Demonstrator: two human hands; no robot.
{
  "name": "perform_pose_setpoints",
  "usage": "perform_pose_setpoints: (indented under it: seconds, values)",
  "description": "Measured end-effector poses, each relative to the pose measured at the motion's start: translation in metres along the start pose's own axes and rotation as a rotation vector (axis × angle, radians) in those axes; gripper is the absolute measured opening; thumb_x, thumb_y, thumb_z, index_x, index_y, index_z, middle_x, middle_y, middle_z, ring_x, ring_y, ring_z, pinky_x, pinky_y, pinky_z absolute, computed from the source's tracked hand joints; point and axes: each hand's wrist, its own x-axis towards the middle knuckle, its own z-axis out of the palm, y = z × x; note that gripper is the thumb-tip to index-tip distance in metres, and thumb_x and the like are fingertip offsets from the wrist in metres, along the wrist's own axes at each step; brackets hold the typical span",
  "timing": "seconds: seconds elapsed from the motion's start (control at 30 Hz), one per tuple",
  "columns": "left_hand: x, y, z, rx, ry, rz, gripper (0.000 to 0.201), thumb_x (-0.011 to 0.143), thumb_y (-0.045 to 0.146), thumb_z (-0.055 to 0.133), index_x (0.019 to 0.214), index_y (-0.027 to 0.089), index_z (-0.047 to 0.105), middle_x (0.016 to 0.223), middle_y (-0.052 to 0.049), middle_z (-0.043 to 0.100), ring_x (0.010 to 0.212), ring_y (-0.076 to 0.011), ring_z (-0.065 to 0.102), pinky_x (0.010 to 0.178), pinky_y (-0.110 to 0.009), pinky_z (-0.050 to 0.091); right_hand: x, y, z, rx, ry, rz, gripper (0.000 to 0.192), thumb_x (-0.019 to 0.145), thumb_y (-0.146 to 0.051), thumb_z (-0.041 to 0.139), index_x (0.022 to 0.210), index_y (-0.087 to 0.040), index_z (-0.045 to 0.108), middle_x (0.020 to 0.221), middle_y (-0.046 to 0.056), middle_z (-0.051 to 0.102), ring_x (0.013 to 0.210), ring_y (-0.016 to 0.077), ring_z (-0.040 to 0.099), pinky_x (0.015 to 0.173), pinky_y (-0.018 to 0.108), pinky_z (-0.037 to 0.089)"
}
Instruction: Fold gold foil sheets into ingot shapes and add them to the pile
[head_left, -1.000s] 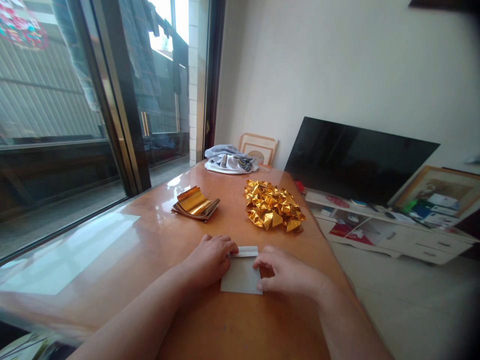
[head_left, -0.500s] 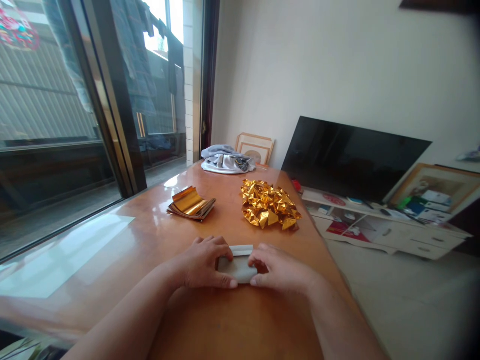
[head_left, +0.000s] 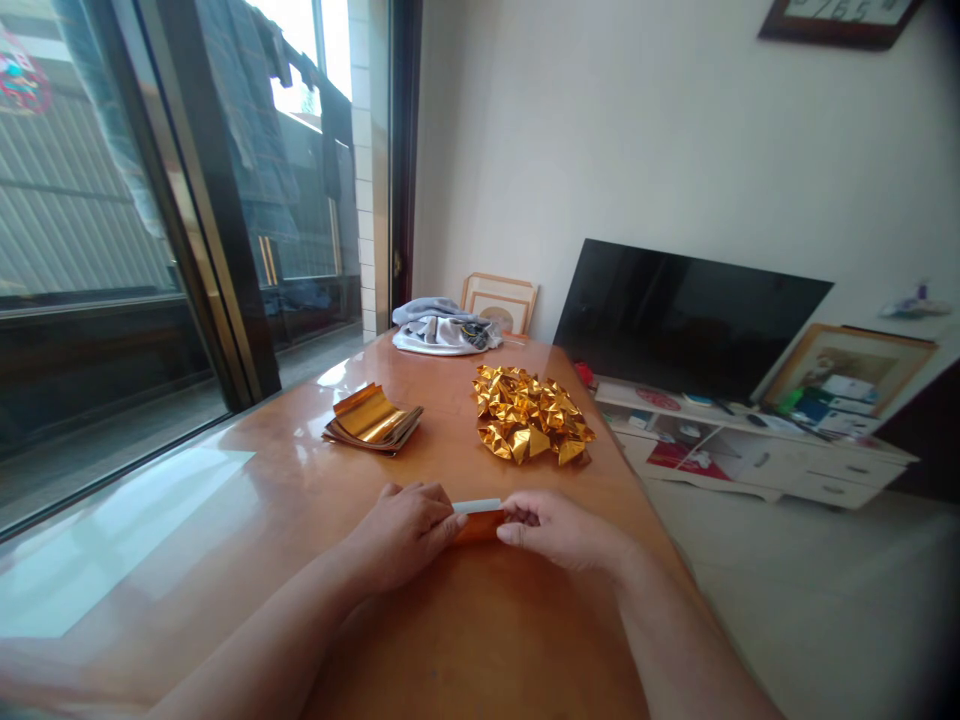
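Observation:
Between my hands is a sheet of gold foil paper (head_left: pixel 480 524), partly folded, with a pale strip along its far edge and a shiny orange-gold face toward me. My left hand (head_left: pixel 416 530) grips its left end, thumb on top and fingers curled. At the right end my right hand (head_left: pixel 555 525) pinches the paper between thumb and bent fingers. Beyond my left hand lies a stack of gold foil sheets (head_left: pixel 375 420), its top sheet curling up. A heap of folded gold foil pieces (head_left: pixel 529 415) sits past my right hand.
The glossy wooden table (head_left: pixel 450 640) runs away from me. Folded clothes (head_left: pixel 446 328) lie at its far end, with picture frames (head_left: pixel 499 300) behind. A sliding glass door (head_left: pixel 225 200) stands on the left; a television (head_left: pixel 690 320) and low white cabinet (head_left: pixel 750 450) are on the right.
The paper's near part has been folded up and over, so gold now shows where the pale side faced up. Both thumbs have moved away from me, and the view has shifted slightly.

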Motion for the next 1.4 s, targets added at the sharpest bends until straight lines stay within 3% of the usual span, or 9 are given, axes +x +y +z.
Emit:
perform_pose_setpoints:
  seconds: [0.1,0.27,0.5,0.6,0.77,0.93,1.1,1.4]
  values:
    - [0.002,0.001,0.003,0.028,0.019,-0.007,0.046,0.105,0.049,0.036,0.089,0.026,0.073,0.094,-0.003,0.068,0.091,-0.0205,0.061,0.082,-0.034,0.037,0.008,0.008,0.007,0.015,0.078,0.047,0.027,0.093,-0.041,0.057,0.082,-0.018,0.062,0.07,-0.004,0.052,0.063,0.0111,0.044,0.057,0.023,0.035]
    - [0.007,0.003,0.011,0.059,0.079,-0.049,0.036,0.101,0.046,0.046,0.083,0.024,0.069,0.092,-0.003,0.066,0.091,-0.0206,0.061,0.077,-0.033,0.035,0.017,0.016,0.018,0.003,0.195,0.093,0.026,0.091,-0.038,0.055,0.075,-0.018,0.06,0.065,-0.004,0.052,0.059,0.0108,0.043,0.053,0.023,0.031]
    - [0.013,0.004,0.022,0.082,0.146,-0.118,0.023,0.096,0.041,0.055,0.085,0.023,0.066,0.093,-0.002,0.065,0.089,-0.0206,0.061,0.075,-0.033,0.036,0.012,-0.003,0.018,-0.351,0.483,0.076,0.02,0.09,-0.032,0.055,0.077,-0.02,0.063,0.075,0.001,0.066,0.07,0.0149,0.056,0.06,0.024,0.033]
    - [0.014,0.004,0.024,0.109,0.155,-0.118,0.024,0.097,0.039,0.053,0.084,0.023,0.065,0.093,-0.003,0.065,0.088,-0.0211,0.061,0.075,-0.033,0.036,0.003,-0.026,0.023,-0.528,0.425,0.028,0.024,0.095,-0.03,0.05,0.08,-0.02,0.066,0.086,0.005,0.07,0.08,0.0173,0.061,0.069,0.026,0.038]
    - [0.016,0.006,0.022,0.126,0.151,-0.124,0.024,0.097,0.038,0.052,0.084,0.023,0.065,0.093,-0.004,0.065,0.089,-0.0219,0.062,0.074,-0.034,0.037,-0.008,-0.055,0.049,-0.775,0.263,-0.004,0.027,0.097,-0.028,0.048,0.102,-0.019,0.073,0.103,0.012,0.073,0.099,0.0265,0.063,0.089,0.037,0.043]
    - [0.017,0.005,0.023,0.098,0.149,-0.138,0.019,0.094,0.037,0.055,0.086,0.023,0.065,0.094,-0.004,0.066,0.091,-0.0225,0.062,0.076,-0.034,0.037,-0.011,-0.065,0.068,-0.883,0.149,0.055,0.039,0.094,-0.024,0.053,0.128,-0.011,0.066,0.114,0.021,0.072,0.107,0.034,0.063,0.092,0.047,0.045]
    - [0.015,0.001,0.025,0.05,0.164,-0.144,0.01,0.092,0.028,0.054,0.09,0.024,0.064,0.094,-0.003,0.068,0.092,-0.0224,0.063,0.079,-0.035,0.037,-0.013,-0.07,0.068,-0.873,0.098,0.121,0.041,0.094,-0.035,0.059,0.126,-0.011,0.068,0.12,0.022,0.07,0.111,0.0377,0.063,0.097,0.052,0.045]
    - [0.013,-0.006,0.022,0.026,0.12,-0.126,0.016,0.08,0.017,0.059,0.093,0.026,0.064,0.098,-0.001,0.068,0.096,-0.0225,0.064,0.081,-0.034,0.038,-0.012,-0.059,0.064,-0.857,0.175,0.072,0.036,0.093,-0.035,0.059,0.117,-0.011,0.072,0.118,0.021,0.071,0.112,0.0365,0.062,0.098,0.05,0.045]
